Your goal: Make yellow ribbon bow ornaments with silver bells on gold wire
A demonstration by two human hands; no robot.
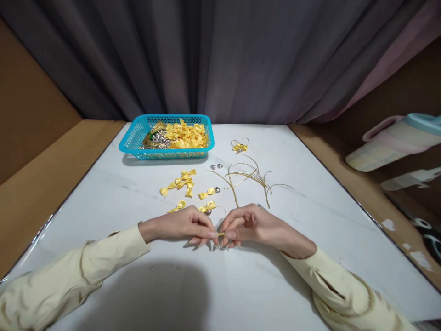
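Both hands meet: left hand (186, 226) and right hand (250, 226) fingers pinch a thin gold wire piece (221, 234) above the white bench (220, 276); no writing readable.

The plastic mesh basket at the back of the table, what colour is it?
The plastic mesh basket is bright turquoise blue, shown best in the head view.

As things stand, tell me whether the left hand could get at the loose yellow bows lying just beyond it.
Probably yes. The left hand lies on the white table just short of the yellow bows, with only bare tabletop between. But its fingertips now pinch a small gold piece together with the right hand.
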